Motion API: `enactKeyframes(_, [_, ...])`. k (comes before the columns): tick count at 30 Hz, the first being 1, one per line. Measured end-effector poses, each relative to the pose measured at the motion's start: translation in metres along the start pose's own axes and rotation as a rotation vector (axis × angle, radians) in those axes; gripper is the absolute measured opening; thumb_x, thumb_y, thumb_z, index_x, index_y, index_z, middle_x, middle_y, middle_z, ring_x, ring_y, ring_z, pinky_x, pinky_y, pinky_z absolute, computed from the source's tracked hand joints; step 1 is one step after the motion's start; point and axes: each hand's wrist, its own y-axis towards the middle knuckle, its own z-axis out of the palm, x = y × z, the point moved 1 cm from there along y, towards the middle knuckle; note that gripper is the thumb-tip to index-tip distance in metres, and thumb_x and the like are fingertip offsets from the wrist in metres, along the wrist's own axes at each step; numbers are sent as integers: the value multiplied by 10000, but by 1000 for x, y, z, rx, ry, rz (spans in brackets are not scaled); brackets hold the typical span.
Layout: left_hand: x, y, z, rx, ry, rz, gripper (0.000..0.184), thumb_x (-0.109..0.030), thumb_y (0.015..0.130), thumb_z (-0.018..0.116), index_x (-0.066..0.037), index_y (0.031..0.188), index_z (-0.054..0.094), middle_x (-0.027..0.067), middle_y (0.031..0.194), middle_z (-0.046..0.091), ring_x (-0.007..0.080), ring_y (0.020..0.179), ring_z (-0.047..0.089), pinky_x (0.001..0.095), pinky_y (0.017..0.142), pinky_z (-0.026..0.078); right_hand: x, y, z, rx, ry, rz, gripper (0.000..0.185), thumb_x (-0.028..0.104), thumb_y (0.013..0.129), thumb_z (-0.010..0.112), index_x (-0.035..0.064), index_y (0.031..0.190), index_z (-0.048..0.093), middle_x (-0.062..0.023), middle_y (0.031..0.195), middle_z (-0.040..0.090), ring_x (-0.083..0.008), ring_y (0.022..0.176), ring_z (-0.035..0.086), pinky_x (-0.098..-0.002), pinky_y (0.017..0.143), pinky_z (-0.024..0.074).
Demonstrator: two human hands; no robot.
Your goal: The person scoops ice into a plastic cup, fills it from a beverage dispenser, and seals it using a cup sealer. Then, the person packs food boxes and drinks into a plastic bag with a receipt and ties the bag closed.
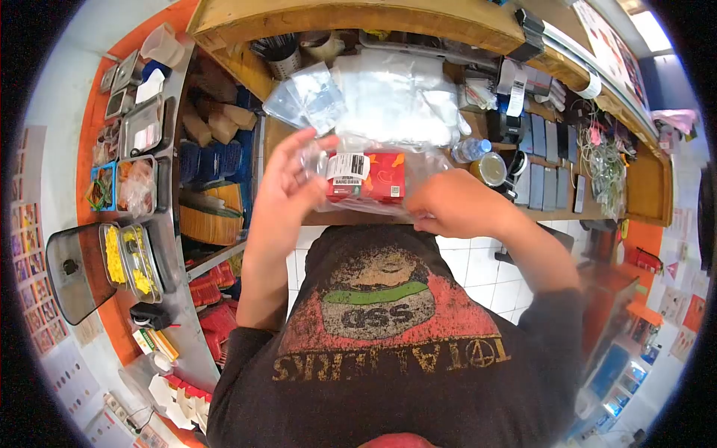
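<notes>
A red box (387, 176) with a white printed label (348, 166) lies inside a clear plastic bag (431, 166) in front of my torso. My left hand (287, 179) is at the bag's left end, its fingers spread and its thumb by the box's left corner. Plastic shows between thumb and fingers there. On the right side, my right hand (457, 200) is closed, fingers curled on the edge of the bag. The tips of those fingers are partly hidden.
A stack of clear plastic sleeves (396, 93) lies behind the box. Right of it are a water bottle (470, 150), a tape roll (492, 169), several phones (536, 187) and tangled cables (605, 175). A shelf (170, 187) with trays stands left.
</notes>
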Motion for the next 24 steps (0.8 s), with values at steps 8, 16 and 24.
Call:
enactKeyframes(8, [27,-3,4,137,212,-35,624,48,842,557,-51,1424,355,142,1358,522,55,778,516,206,703,470,-42,-15,45,33,133,49,137,201,811,702,64,827,698,-101,879,682,-268,874,652,-388,738,504])
enactKeyframes(16, [34,-16,-1,84,174,-91,672,79,841,516,-65,1458,293,169,1392,496,102,771,598,240,731,501,-172,-65,95,-1128,473,801,449,201,697,782,35,1090,644,-78,962,653,-197,798,598,-298,750,476])
enactKeyframes(24, [34,-20,-14,91,179,-98,777,132,836,449,-84,1522,153,178,1482,391,121,750,632,250,688,530,-252,-39,151,-996,61,826,759,310,583,860,88,1245,564,-145,1193,599,-334,1100,533,-452,955,372])
